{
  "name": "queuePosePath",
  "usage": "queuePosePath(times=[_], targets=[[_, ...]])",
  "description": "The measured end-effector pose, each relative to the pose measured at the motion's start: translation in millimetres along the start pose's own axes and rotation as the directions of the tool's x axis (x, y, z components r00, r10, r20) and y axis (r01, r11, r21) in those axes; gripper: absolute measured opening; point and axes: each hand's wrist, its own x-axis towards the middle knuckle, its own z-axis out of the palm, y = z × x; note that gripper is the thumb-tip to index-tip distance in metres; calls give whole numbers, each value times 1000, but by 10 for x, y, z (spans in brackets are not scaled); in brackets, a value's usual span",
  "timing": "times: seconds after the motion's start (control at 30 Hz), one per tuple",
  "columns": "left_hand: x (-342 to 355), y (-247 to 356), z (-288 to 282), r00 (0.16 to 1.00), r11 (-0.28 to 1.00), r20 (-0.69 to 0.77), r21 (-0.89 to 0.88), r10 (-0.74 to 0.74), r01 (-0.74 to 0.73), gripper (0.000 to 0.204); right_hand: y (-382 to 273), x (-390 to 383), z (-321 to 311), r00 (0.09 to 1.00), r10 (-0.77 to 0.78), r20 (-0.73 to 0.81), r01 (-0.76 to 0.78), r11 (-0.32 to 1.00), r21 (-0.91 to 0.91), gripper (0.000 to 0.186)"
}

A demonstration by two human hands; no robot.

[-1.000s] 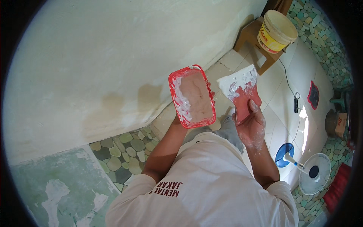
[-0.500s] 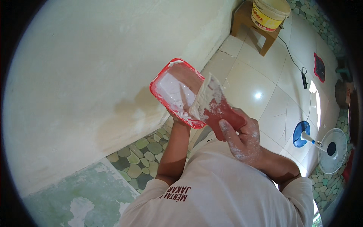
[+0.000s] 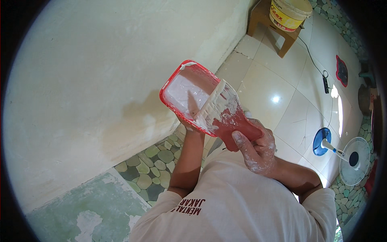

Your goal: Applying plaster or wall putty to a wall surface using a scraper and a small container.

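Note:
My left hand (image 3: 186, 123) supports a red-rimmed plastic tub (image 3: 163, 93) from beneath, most of its fingers hidden by the tub. Inside lies wet white paste (image 3: 183, 92), smooth and glossy, with smears along the walls. In my right hand (image 3: 260, 152) is a red putty knife (image 3: 233, 123), thumb on top of the handle. Its wide blade is caked with white paste and lies over the tub's right side, its edge slanting across the opening. Dried white paste marks the right thumb and fingers.
On the left rises a pale plastered wall (image 3: 88, 88), with a patchy green surface (image 3: 109, 201) below it. A bucket (image 3: 288, 16) stands on a brown stool (image 3: 278, 34) at the upper right. A fan (image 3: 354, 158) and a cable with a black power strip (image 3: 325, 85) are on the right.
The putty knife has shifted slightly left, its blade now farther over the tub's right side. My left hand keeps the tub almost in the same place.

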Motion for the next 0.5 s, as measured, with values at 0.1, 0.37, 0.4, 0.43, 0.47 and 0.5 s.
queuePosePath(times=[0.1,0.37,0.4,0.43,0.47,0.5], targets=[[46,43,-112,1000,1000,16,-4,15,-15,79,-19,11,24,979,204,17,-204,967,152,19],[-90,-113,794,976,980,217,-193,-9,52,93,110,203,-69,882,471,-32,-375,740,558,24],[-114,-135,874,996,997,89,81,9,-16,95,127,219,-76,868,494,-51,-356,692,627,21],[-122,-155,952,997,934,-28,353,66,-52,97,137,240,-89,871,488,-51,-353,696,626,21],[-106,-185,982,997,934,-22,353,68,-55,97,144,264,-108,863,504,-42,-348,651,675,21],[-84,-223,1009,990,917,-73,390,124,-86,95,141,292,-132,854,519,-31,-341,604,721,21]])
